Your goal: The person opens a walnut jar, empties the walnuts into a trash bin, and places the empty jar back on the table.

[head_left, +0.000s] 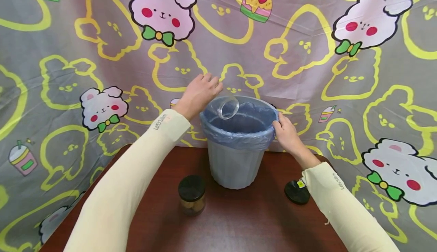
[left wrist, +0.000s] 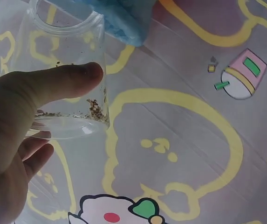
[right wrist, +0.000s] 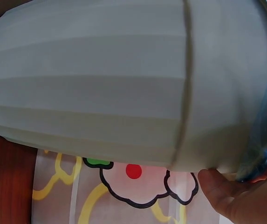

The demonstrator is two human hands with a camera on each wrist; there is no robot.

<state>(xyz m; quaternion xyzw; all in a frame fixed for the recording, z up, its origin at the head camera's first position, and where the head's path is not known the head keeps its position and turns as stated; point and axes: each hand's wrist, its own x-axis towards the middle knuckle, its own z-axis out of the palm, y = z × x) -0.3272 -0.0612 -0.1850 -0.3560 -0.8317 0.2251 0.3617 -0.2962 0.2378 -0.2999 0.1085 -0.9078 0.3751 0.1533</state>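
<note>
My left hand (head_left: pixel 202 94) holds a clear plastic jar (left wrist: pixel 70 39) tilted, its open mouth over the grey trash bin (head_left: pixel 235 164). Brown crumbs (left wrist: pixel 95 109) cling inside it near the base, as the left wrist view shows. In that view the thumb lies along the jar's side while other fingers curl beneath. A blue bin liner (head_left: pixel 239 140) is folded over the bin's rim. At the right of that rim, my right hand (head_left: pixel 288 134) grips the edge and liner. The bin stands upright on the table.
A second clear jar (head_left: pixel 192 204) with a black cap and brown contents stands on the dark wooden table (head_left: pixel 235 221), left of the bin's base. To the right lies a round black lid (head_left: pixel 296 192). Behind the table hangs a cartoon-patterned curtain (head_left: pixel 300 88).
</note>
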